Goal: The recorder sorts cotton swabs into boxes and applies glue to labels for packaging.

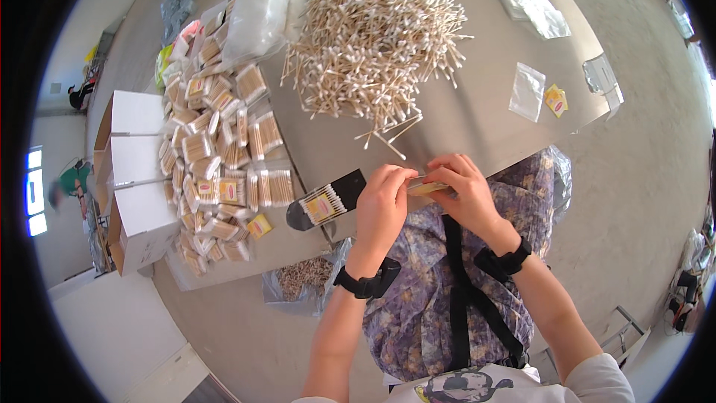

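Both hands met at the near edge of the metal table (477, 116). Left hand (382, 205) and right hand (462, 190) pinched a small packet (426, 187) of swabs between their fingertips, fingers pressed together on it. Beyond the packet lay a big heap of loose cotton swabs (373, 37). Left of it, filled packets (216, 149) were piled; one lay on a black tool (324, 201). Empty clear bags (527, 89) sat further right.
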`<state>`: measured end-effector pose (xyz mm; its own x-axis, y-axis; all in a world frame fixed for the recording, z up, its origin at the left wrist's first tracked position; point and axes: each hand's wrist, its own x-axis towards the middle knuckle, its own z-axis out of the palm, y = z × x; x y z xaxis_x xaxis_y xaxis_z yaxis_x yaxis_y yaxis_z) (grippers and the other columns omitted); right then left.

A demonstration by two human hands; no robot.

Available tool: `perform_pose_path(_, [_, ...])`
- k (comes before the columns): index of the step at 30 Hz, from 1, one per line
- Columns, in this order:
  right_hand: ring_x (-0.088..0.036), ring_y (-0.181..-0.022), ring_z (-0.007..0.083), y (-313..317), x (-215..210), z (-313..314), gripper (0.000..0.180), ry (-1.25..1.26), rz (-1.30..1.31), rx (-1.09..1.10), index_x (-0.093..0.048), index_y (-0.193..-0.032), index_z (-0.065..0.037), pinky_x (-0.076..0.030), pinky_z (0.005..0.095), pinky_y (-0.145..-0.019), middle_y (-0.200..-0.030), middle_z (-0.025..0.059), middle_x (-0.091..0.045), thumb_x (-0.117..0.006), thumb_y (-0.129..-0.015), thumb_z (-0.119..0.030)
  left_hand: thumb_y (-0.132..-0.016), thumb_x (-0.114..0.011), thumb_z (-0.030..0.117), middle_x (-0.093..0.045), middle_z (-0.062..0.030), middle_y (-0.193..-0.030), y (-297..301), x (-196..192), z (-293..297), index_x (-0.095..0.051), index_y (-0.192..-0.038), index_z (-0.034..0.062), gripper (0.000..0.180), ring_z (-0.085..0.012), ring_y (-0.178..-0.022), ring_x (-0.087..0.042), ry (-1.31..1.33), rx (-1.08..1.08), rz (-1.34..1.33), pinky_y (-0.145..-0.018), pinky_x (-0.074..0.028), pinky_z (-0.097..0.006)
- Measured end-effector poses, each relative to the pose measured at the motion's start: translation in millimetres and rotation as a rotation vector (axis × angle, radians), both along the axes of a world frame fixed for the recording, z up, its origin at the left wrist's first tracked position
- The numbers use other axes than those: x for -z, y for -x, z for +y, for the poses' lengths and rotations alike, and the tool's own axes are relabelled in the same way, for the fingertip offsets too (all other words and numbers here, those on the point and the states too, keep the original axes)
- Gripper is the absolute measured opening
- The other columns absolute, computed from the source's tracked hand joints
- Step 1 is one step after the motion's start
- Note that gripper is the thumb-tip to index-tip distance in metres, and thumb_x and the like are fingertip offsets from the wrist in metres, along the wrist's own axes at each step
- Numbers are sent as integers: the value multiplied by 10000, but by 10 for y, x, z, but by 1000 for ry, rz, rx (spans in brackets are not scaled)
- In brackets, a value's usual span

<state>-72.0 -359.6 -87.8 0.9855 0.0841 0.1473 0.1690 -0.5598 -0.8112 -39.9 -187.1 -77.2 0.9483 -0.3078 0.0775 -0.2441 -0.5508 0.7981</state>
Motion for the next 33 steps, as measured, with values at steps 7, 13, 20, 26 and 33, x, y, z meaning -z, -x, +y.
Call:
perform_pose_path(7, [-611, -791, 218, -6, 75, -20, 266, -83, 68, 35, -593, -925, -51, -500, 309, -641, -979, 60, -625, -705, -693, 13, -874, -558, -9, -648, -73, -906, 5, 10, -47, -660, -975, 24, 147, -214, -875, -585, 17, 13, 166, -730, -478, -301])
perform_pose_path(13, [-606, -830, 315, -2, 31, 41, 313, -116, 180, 70, -542, -944, -59, -488, 381, -683, -868, 95, -618, -702, -680, -10, -841, -428, -112, -631, -89, -1102, 124, 132, -49, -624, -1066, -8, 316, -219, -1083, -546, 133, 56, 157, -877, -463, -310])
perform_pose_path(20, [-593, -718, 252, -19, 49, 57, 326, -119, 118, 151, -558, -995, -72, -481, 341, -623, -865, 79, -603, -710, -709, -37, -858, -468, -90, -589, -89, -1143, 280, 230, -364, -544, -1136, -19, 297, -128, -1034, -560, 620, -216, 414, -901, -445, -257])
perform_pose_path(26, [-603, -781, 300, 72, 35, -26, 321, -94, 178, 177, -557, -1007, -73, -496, 368, -650, -906, 101, -579, -655, -714, 11, -869, -465, -84, -578, -122, -1168, 342, 260, -479, -534, -1071, -19, 223, -168, -1067, -553, 649, -246, 361, -933, -437, -289])
perform_pose_path(33, [-576, -718, 252, 116, 94, 122, 305, -341, 131, 221, -532, -1021, -13, -490, 332, -631, -936, 127, -524, -618, -740, 70, -886, -368, -70, -475, -173, -1309, 415, 330, -598, -418, -1205, 6, 332, -218, -1179, -484, 690, -219, 273, -1011, -395, -338])
